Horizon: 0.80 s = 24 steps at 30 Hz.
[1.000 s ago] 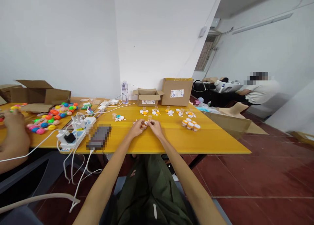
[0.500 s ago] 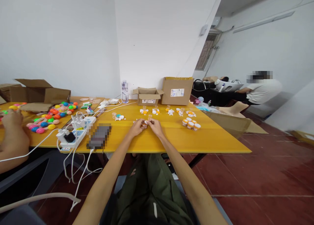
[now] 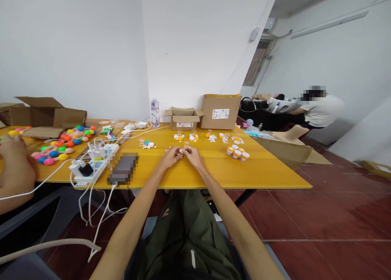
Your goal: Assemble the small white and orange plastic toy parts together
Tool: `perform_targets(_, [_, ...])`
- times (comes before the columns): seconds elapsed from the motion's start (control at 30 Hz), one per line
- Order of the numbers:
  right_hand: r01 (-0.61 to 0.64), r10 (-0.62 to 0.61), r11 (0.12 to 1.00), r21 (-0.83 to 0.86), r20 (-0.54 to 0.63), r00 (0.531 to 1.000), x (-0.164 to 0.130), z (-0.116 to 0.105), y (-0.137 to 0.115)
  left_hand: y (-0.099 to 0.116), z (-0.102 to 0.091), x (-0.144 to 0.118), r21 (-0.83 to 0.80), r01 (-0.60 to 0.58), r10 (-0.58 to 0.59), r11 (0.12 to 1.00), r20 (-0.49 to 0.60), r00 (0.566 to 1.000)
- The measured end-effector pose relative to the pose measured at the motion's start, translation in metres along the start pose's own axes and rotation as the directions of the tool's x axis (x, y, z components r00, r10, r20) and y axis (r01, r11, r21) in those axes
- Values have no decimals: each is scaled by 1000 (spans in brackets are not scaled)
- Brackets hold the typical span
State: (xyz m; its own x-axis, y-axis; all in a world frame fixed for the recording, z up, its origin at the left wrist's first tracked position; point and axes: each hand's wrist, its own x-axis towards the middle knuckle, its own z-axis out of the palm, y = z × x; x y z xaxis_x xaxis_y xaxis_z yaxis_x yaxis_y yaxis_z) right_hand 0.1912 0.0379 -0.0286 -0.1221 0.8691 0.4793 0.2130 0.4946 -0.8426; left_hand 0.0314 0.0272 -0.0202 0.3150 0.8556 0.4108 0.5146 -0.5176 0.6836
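My left hand point(image 3: 170, 158) is closed around a small jar point(image 3: 179, 154), mostly hidden by the fingers, with some white and orange showing. Meeting it from the other side, my right hand point(image 3: 192, 156) pinches the white top of that jar. Just beyond the fingers stands a clear cup point(image 3: 186, 144), partly covered by my right hand. To the right sits a group of small jars point(image 3: 237, 153) with orange-and-white lids. Along the back of the table lie several little piles of white pieces point(image 3: 211, 138) with orange rings and clear cups.
A phone point(image 3: 124, 169) and a power strip point(image 3: 97, 166) with cables lie left of my arms. An open carton point(image 3: 184, 119), a large box point(image 3: 220, 112) and a water bottle point(image 3: 155, 113) stand at the back. Another person's arm point(image 3: 15, 174) is at the far left, near colourful balls point(image 3: 53, 154).
My hands stay together in the same place, with the fingers shifted slightly around the jar. More orange shows between them now. The camera view has tilted a little.
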Motion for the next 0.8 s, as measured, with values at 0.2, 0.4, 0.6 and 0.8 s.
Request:
perform_targets(0.2, [-11, 11, 1000, -3, 6, 1000, -1, 1, -3, -2, 0, 1, -26, 2, -1, 1000, 9, 1000])
perform_targets(0.4, [-33, 33, 999, -1, -5, 999, -3, 3, -6, 2, 0, 1, -69, 22, -21, 997, 16, 1000])
perform_targets(0.6, [-39, 39, 999, -3, -2, 999, -4, 3, -8, 5, -2, 0, -63, 23, -22, 998, 11, 1000])
perform_targets(0.8, [-26, 26, 1000, 12, 20, 999, -4, 1, -10, 5, -3, 1, -59, 0, 0, 998, 10, 1000])
